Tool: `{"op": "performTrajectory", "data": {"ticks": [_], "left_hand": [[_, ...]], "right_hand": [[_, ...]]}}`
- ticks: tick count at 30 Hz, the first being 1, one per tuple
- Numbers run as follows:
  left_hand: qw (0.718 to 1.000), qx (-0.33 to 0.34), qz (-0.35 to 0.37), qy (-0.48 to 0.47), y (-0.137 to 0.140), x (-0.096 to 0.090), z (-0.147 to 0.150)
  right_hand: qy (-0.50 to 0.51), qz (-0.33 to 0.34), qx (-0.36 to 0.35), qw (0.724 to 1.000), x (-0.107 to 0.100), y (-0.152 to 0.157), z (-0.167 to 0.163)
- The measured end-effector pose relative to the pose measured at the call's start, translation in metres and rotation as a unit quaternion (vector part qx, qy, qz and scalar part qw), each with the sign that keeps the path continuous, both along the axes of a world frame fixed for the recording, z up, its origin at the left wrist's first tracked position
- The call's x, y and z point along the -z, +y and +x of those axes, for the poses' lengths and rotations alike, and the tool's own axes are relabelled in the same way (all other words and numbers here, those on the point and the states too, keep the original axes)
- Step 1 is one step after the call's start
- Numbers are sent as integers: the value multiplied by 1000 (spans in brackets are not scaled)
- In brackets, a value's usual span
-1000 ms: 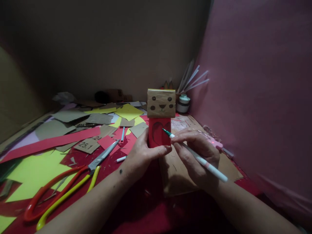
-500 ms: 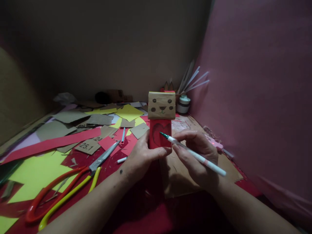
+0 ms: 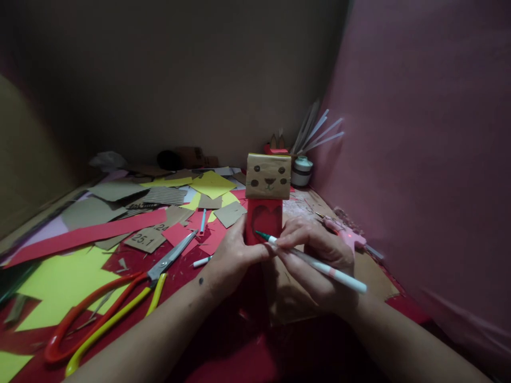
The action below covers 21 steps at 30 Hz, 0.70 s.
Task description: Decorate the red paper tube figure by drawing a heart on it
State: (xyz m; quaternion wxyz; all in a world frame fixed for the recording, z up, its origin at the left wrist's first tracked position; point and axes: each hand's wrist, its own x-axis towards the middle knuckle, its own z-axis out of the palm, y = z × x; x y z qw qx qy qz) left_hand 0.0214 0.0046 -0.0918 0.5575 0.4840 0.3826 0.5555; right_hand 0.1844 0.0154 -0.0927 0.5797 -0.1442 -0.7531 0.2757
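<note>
A box-shaped paper figure [image 3: 268, 176] stands upright in front of me, with a brown head bearing a drawn animal face. On its red body [image 3: 275, 217] is a dark heart outline. My left hand [image 3: 235, 252] grips the body low on its left side, thumb across the front. Between the fingers of my right hand [image 3: 319, 260] is a white felt-tip marker [image 3: 339, 276] with a green tip. That tip touches the red body near the heart's lower left edge. My left hand hides part of the figure's base.
Scissors [image 3: 159, 268] with red and yellow handles lie at left, among yellow paper [image 3: 67, 282], a red strip [image 3: 88, 236] and cardboard scraps [image 3: 146, 239]. A pink glue gun [image 3: 347, 234] is at right. Behind stand a lidded pot [image 3: 302, 171] and white sticks [image 3: 321, 130]. A pink wall rises at right.
The marker tip has moved down and left along the heart outline, with my right hand shifting along. The figure sits slightly further right and lower, and more of the glue gun shows.
</note>
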Motion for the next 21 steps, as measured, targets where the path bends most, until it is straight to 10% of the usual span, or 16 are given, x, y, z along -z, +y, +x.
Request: {"op": "performTrajectory", "data": {"ticks": [21], "left_hand": [[994, 12, -2, -106, 5, 3, 3]], "right_hand": [[37, -59, 48, 996, -1, 0, 7]]}}
